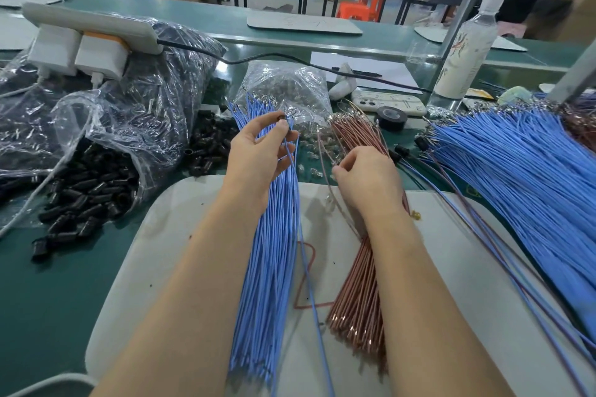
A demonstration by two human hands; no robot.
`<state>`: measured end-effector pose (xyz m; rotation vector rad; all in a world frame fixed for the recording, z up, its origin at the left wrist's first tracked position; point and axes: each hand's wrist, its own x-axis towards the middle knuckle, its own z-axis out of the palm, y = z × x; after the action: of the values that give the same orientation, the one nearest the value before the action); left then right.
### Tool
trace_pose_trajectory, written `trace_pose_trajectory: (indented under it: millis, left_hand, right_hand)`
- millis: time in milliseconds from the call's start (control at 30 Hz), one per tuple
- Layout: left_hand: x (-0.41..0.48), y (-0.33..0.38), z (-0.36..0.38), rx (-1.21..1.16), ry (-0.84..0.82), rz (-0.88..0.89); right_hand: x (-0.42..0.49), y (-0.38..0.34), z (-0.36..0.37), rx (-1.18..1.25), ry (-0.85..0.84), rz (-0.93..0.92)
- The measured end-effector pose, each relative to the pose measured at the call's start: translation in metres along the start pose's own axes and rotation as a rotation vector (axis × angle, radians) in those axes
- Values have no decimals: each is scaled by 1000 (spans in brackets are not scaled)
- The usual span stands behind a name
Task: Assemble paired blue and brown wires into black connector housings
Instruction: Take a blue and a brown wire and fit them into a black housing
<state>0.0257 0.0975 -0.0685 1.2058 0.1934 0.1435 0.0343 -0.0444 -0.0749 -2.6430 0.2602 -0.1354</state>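
Note:
My left hand (263, 155) is raised over the bundle of blue wires (269, 267) and pinches a small black connector housing (282, 117) between thumb and fingertips, with one blue wire (309, 284) hanging from it. My right hand (364, 180) rests on the bundle of brown wires (361, 300) and pinches a single brown wire (324, 151) near its tip. Both bundles lie on a grey mat (180, 235). Loose black housings (84, 196) spill from a plastic bag at the left.
A large fan of blue wires (522, 177) with finished pairs lies at the right. A clear bag of small parts (287, 87), a phone (387, 101), a tape roll (392, 118) and a bottle (467, 51) stand behind. A power strip (84, 39) sits on the left bags.

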Motion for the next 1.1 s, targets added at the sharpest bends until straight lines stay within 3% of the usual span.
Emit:
trace_pose_trajectory:
  millis: [167,367,467,733,833,967,1033,1100]
  left_hand:
    - [1,2,0,-78,-177,-126]
    - [-9,1,2,-19,-578,-259]
    - [-14,-3,6,89,-634,-261]
    - [-10,-4,5,225,-480,-191]
    - [-9,-3,6,100,-450,-165]
    - [-4,3,2,-187,-369,-111]
    - [-2,4,0,-253,-326,-96]
    - [-1,4,-1,-269,-304,-84]
  right_hand:
    - [4,4,-14,559,190,-50]
    - [2,-2,-23,1230,77,20]
    - [1,-6,-24,1425,0,-12]
    - [5,2,-21,1251,178,12]
    - [3,-1,-20,1273,-44,29]
    - [-4,-3,-21,943,-362,-20]
    - [-9,-3,-22,870,-581,-98]
    - [-14,-6,-21,833,-685,-162]
